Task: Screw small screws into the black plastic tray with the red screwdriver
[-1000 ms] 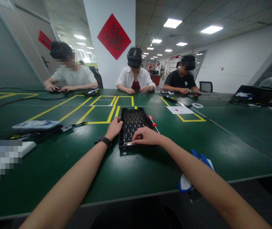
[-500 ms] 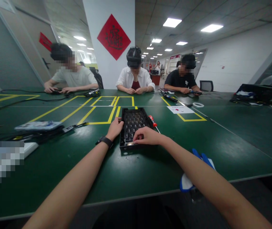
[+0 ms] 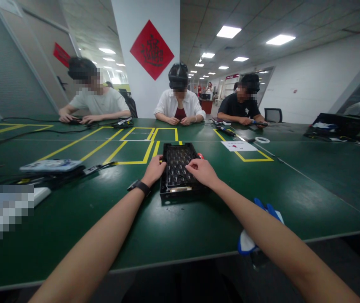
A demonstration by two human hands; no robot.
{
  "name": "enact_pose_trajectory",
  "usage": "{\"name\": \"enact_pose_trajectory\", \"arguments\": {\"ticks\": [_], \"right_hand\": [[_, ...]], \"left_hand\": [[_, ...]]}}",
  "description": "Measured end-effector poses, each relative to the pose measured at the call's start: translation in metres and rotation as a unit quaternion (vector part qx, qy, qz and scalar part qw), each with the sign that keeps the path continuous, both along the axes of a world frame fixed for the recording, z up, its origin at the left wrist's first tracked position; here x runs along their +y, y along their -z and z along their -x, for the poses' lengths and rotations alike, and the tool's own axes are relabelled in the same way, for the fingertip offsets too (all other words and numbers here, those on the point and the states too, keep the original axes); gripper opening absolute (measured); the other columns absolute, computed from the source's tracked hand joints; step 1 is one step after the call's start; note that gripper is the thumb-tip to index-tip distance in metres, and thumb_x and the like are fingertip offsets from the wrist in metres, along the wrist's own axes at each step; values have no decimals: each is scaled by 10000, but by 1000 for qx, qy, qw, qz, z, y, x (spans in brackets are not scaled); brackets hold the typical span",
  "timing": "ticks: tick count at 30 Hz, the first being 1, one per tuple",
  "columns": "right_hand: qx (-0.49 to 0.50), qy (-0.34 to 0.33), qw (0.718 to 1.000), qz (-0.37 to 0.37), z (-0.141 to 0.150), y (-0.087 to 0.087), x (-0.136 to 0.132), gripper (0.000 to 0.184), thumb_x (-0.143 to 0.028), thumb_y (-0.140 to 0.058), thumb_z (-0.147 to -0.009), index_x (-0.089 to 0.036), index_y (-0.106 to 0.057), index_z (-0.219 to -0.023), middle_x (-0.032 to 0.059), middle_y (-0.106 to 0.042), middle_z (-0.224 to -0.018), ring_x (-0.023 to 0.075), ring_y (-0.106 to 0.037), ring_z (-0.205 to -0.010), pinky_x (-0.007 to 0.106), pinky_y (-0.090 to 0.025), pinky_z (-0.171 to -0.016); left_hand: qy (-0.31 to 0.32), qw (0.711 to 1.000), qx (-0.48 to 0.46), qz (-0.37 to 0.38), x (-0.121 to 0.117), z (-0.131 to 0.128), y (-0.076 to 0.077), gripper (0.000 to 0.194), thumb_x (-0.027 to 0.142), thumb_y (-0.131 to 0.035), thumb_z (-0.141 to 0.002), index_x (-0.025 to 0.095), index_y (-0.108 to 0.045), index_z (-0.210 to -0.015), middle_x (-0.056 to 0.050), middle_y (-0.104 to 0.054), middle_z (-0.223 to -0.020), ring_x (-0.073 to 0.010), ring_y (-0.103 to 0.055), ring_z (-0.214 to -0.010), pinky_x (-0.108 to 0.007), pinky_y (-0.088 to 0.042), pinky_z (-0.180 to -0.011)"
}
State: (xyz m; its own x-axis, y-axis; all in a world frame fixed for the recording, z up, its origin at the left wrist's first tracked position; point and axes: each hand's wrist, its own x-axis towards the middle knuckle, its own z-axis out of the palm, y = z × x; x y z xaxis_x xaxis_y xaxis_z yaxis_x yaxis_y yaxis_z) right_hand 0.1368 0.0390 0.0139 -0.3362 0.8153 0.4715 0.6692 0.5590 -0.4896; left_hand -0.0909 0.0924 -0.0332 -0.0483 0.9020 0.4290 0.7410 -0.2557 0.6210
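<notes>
A black rectangular case (image 3: 180, 162) lies on the green table, its inside patterned with rows of small shiny cells. A pale strip (image 3: 180, 190) runs along its near end. My left hand (image 3: 155, 170) grips the case's left wall, fingers closed against it. Over the right part of the case, my right hand (image 3: 202, 171) is closed in a pinch; whatever its fingertips hold is too small to make out. Just past that hand, the red end of a screwdriver (image 3: 200, 156) shows, the rest hidden by the hand and case.
Blue-and-white gloves (image 3: 246, 244) lie at the near table edge, under my right forearm. On the left are a pale blue box (image 3: 51, 166) and cables. A white paper (image 3: 239, 145) and a tape roll (image 3: 262, 139) lie to the right. Three people sit opposite.
My right hand has moved from the case's near end up and to the right, uncovering the pale strip. It now covers most of the screwdriver. My left hand keeps its place.
</notes>
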Motion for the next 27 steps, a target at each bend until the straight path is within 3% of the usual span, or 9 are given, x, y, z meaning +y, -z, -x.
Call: {"name": "enact_pose_trajectory", "arguments": {"ticks": [3,8,13,19,27], "right_hand": [[-4,25,1000,14,-3,1,2,212,-332,-525,-810,-167,-654,-774,22,-635,-739,108,-523,-641,227,-378,-607],[-16,20,1000,19,-4,3,3,191,-314,-525,-805,-172,-651,-786,21,-642,-740,112,-534,-648,225,-382,-605],[-50,-7,998,24,-3,4,3,185,-314,-534,-803,-175,-656,-790,22,-642,-737,116,-542,-666,222,-378,-605],[-74,-16,997,25,-4,5,3,185,-323,-537,-805,-179,-654,-802,18,-649,-744,115,-543,-671,218,-366,-595],[-90,-10,995,29,-4,4,2,196,-337,-535,-813,-182,-655,-808,19,-657,-761,116,-551,-682,219,-355,-593]], "left_hand": [[3,997,63,-53,-10,-3,-10,392,282,-495,-761,177,-574,-1131,-88,-572,-1084,-206,-539,-977,-351,-410,-910],[35,980,183,-74,-27,-10,-31,199,335,-551,-768,237,-690,-870,-67,-595,-1001,-248,-494,-1007,-397,-360,-921],[129,949,281,-55,-31,-15,-44,149,256,-567,-751,262,-704,-810,-57,-624,-1016,-264,-465,-1042,-422,-281,-956],[155,939,306,-26,-27,-18,-41,272,231,-509,-779,291,-671,-989,-56,-638,-1072,-249,-485,-1063,-392,-260,-977],[133,934,330,16,-24,-22,-38,306,177,-494,-740,263,-675,-971,-69,-674,-1034,-252,-535,-1041,-379,-293,-962]]}}
